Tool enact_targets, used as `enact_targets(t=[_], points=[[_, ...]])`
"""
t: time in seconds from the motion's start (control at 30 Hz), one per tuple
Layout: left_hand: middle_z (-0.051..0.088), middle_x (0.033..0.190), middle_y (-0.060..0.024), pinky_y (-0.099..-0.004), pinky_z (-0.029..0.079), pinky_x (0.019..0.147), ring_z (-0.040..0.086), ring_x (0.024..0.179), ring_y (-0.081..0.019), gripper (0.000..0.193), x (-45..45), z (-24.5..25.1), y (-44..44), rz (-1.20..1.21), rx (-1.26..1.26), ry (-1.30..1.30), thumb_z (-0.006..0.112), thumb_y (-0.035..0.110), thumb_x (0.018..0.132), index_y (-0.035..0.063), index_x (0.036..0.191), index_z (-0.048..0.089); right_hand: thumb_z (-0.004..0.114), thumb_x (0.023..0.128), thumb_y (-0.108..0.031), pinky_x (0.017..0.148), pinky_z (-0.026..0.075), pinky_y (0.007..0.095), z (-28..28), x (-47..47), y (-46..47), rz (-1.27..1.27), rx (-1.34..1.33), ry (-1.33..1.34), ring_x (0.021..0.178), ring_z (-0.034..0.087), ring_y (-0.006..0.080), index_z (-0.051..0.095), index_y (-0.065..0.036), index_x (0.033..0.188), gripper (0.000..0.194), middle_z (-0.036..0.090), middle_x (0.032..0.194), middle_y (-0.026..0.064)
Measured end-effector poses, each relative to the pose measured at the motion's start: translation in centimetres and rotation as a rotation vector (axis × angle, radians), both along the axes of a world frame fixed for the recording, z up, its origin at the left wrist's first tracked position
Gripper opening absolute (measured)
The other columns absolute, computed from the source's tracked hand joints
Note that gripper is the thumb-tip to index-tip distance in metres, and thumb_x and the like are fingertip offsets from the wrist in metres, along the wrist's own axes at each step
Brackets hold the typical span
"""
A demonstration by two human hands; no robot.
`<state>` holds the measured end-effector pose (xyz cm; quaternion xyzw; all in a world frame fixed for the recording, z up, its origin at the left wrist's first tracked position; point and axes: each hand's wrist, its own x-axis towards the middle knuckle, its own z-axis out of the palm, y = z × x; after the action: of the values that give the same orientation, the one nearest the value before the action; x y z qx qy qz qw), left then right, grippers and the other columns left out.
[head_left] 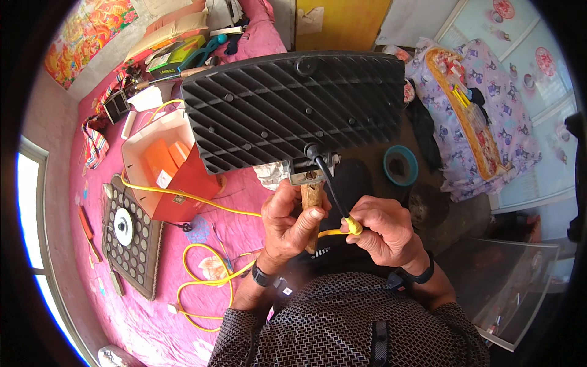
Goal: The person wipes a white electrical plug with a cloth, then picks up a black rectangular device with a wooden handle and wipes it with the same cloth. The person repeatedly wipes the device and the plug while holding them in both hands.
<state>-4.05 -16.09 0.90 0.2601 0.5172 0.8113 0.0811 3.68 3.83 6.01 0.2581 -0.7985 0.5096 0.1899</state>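
My left hand [290, 222] grips a wooden stick [312, 195] that is fastened to the metal bracket [305, 175] of a black finned panel, like the back of a floodlight [293, 110]. From the panel's lower edge a black cable [331, 183] runs down to a joint wrapped in yellow tape [353, 225]. My right hand [385, 229] pinches this wrapped joint between thumb and fingers. A yellow cable [332, 233] leaves the joint to the left, passing behind the stick and my left hand. The panel hides what lies behind it.
To the left, a pink-covered bed [174, 339] bears a red box [188, 197], a heating-type mat [133, 234] with a white disc [124, 227], and a coiled yellow cable [206, 282]. A blue basin [401, 165] stands on the floor. At right are a patterned cloth [500, 114] and a glass-topped table [509, 284].
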Motion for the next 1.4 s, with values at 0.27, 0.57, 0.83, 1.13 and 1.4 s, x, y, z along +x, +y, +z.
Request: enact_targets(t=[0.27, 0.57, 0.83, 1.13, 1.4], points=[[0.072, 0.099, -0.0102, -0.027, 0.054, 0.076, 0.066, 0.085, -0.0125, 0.033, 0.0, -0.5, 0.3, -0.061, 0.047, -0.032, 0.078, 0.013, 0.099, -0.0046, 0.123, 0.063, 0.08, 0.093, -0.007, 0.064, 0.057, 0.0342, 0.0, 0.5, -0.2, 0.003, -0.006, -0.049, 0.074, 0.07, 0.0248, 0.068, 0.004, 0.104, 0.019, 0.073, 0.088, 0.0106], [0.072, 0.094, -0.0085, -0.0267, 0.053, 0.073, 0.066, 0.082, -0.0122, 0.048, 0.0, -0.4, 0.7, -0.007, -0.045, 0.062, 0.079, 0.028, 0.1, -0.007, 0.128, 0.062, 0.079, 0.095, -0.01, 0.067, 0.056, 0.035, -0.7, 1.3, 0.0, -0.024, -0.002, -0.094, 0.074, 0.07, 0.0257, 0.066, 0.004, 0.103, 0.021, 0.075, 0.091, 0.0115], [0.073, 0.101, -0.011, -0.0269, 0.058, 0.074, 0.07, 0.082, -0.0132, 0.03, 0.0, 0.1, 0.8, -0.122, 0.0, -0.052, 0.074, 0.012, 0.102, -0.004, 0.124, 0.061, 0.078, 0.095, -0.006, 0.064, 0.056, 0.0315, -0.9, 1.4, -0.1, -0.054, -0.061, -0.093, 0.073, 0.07, 0.023, 0.067, 0.006, 0.107, 0.02, 0.071, 0.087, 0.012], [0.072, 0.102, -0.0101, -0.0247, 0.057, 0.07, 0.068, 0.08, -0.011, 0.025, -0.2, -0.7, 1.2, -0.167, 0.009, -0.115, 0.071, 0.009, 0.104, -0.003, 0.123, 0.061, 0.077, 0.097, -0.007, 0.065, 0.057, 0.0293, -1.2, 1.5, 0.1, -0.058, -0.071, -0.156, 0.073, 0.07, 0.0195, 0.068, 0.006, 0.109, 0.019, 0.071, 0.088, 0.0109], [0.072, 0.099, -0.0095, -0.0251, 0.057, 0.069, 0.067, 0.078, -0.011, 0.026, -0.4, -0.9, 1.1, -0.137, -0.03, -0.095, 0.072, 0.009, 0.102, -0.0034, 0.122, 0.062, 0.077, 0.097, -0.007, 0.066, 0.058, 0.029, -1.3, 1.5, 0.3, -0.047, -0.06, -0.169, 0.074, 0.071, 0.0198, 0.068, 0.005, 0.109, 0.02, 0.071, 0.088, 0.0108]])
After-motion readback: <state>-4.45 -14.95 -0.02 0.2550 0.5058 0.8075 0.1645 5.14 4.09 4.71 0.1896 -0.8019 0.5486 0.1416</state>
